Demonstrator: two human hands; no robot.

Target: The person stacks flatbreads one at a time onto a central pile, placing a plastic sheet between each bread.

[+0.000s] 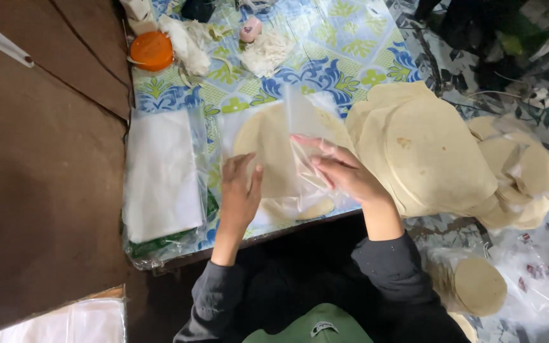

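A clear plastic bag (300, 127) lies on the patterned tablecloth with round pale flatbreads (268, 146) inside it. My left hand (239, 190) presses flat on the bag's near left side, fingers spread. My right hand (341, 170) pinches the bag's plastic over the flatbreads, fingers closed on the film. A big stack of loose flatbreads (427, 152) sits just right of my right hand.
A pile of folded clear bags (160, 174) lies at the table's left edge. An orange lid (152, 49), a small pink object (250, 28) and white string bundles (268, 54) sit at the far side. More flatbreads (522, 178), some bagged (478, 286), lie to the right.
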